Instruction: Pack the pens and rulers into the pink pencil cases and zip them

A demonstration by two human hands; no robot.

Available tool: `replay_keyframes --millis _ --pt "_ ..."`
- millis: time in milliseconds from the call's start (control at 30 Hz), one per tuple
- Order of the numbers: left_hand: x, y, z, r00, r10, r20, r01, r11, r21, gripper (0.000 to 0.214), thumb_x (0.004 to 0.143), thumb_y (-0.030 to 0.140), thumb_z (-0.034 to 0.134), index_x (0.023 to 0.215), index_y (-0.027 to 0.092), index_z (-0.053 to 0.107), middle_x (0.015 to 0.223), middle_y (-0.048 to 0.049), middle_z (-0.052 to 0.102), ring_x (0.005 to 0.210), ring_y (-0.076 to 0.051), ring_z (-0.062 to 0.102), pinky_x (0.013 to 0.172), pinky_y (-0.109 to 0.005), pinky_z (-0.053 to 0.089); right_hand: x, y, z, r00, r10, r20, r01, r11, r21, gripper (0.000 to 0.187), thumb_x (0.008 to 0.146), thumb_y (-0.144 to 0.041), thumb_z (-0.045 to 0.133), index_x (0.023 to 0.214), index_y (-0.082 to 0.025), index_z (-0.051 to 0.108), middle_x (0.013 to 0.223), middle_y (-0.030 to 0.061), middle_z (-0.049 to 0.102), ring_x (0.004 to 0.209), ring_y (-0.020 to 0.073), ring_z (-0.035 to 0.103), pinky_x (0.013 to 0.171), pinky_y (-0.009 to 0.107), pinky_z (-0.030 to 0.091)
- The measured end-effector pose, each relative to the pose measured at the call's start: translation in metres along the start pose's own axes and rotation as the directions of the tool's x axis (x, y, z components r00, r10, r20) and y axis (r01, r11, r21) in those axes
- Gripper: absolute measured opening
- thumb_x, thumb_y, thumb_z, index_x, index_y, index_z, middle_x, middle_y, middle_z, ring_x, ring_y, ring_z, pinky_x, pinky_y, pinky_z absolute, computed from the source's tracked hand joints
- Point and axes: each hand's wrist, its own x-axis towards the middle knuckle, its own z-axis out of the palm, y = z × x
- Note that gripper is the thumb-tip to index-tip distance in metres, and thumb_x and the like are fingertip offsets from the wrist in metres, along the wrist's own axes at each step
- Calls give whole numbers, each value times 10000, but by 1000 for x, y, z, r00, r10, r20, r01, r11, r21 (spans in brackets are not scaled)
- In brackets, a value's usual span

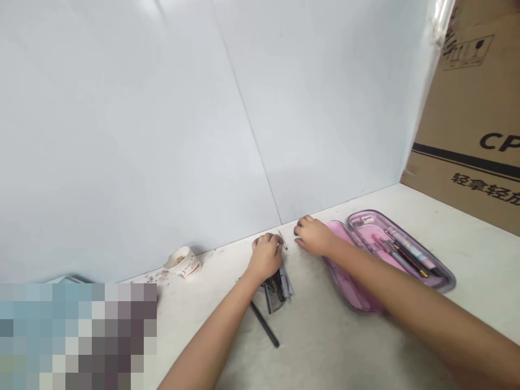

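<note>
My left hand is closed, knuckles up, pinching a thin pencil-like stick whose tip pokes out near the white wall. Under its wrist lies a small clear plastic box with dark items inside. A black pencil lies on the white table beside my left forearm. My right hand rests palm down just to the right, fingers curled toward the stick; whether it grips anything is hidden. My right forearm crosses an open pink pencil case holding several pens.
A tipped paper cup with crumbs lies at the wall's foot on the left. A brown cardboard box stands at the right. White panels close off the back. A pixelated patch covers the lower left.
</note>
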Motion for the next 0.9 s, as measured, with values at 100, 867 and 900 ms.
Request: replay_keyframes --millis 100,867,900 --pt "-20 -17 -5 1000 -12 5 13 1000 -23 230 846 220 355 982 192 540 1054 -84 548 1014 -220 483 914 -415 320 19 -32 14 997 71 9 -71 998 0 356 833 -343 410 1001 -114 626 1032 156 579 1037 253 450 816 346 378" --pt "4 138 -6 994 102 -45 -109 808 -579 282 875 343 336 737 173 514 692 -23 578 685 -147 531 641 -259 386 -126 29 -36 896 27 -444 -93 988 -126 206 833 -277 446 866 -119 574 928 121 547 954 253 412 886 390 308" --pt "7 153 -3 988 151 -39 -146 805 -575 280 878 334 329 771 169 529 728 -32 594 709 -150 541 660 -262 395 -137 42 -36 899 66 -432 -132 983 -124 211 834 -284 445 866 -121 576 927 119 548 955 252 414 884 386 307"
